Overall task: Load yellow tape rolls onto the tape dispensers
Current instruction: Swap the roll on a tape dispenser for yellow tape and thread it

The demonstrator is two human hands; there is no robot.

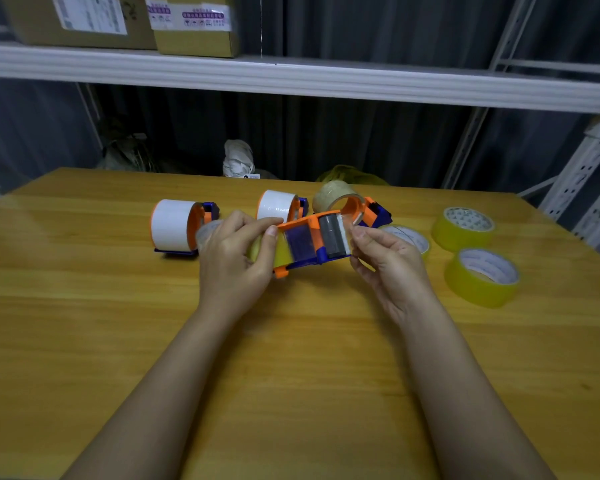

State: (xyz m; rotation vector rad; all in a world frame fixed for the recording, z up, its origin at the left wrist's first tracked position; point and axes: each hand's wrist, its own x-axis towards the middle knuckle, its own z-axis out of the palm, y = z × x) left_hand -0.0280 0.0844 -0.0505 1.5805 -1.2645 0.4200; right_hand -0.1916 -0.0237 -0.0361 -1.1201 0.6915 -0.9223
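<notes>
My left hand (pixel 234 251) grips an orange and blue tape dispenser (pixel 312 239) above the middle of the table, fingers curled round the end that carries a yellow roll (pixel 279 254). My right hand (pixel 383 252) pinches the tape end at the dispenser's grey roller. Two yellow tape rolls (pixel 465 228) (pixel 482 277) lie flat at the right, and a third (pixel 411 239) lies partly hidden behind my right hand.
Two dispensers with white rolls (pixel 174 225) (pixel 279 206) stand behind my hands, and a third dispenser with a clear roll (pixel 354 204) beside them. The wooden table (pixel 291 358) ends at a white shelf rack (pixel 582 174) at the right. Cardboard boxes (pixel 194 26) sit overhead.
</notes>
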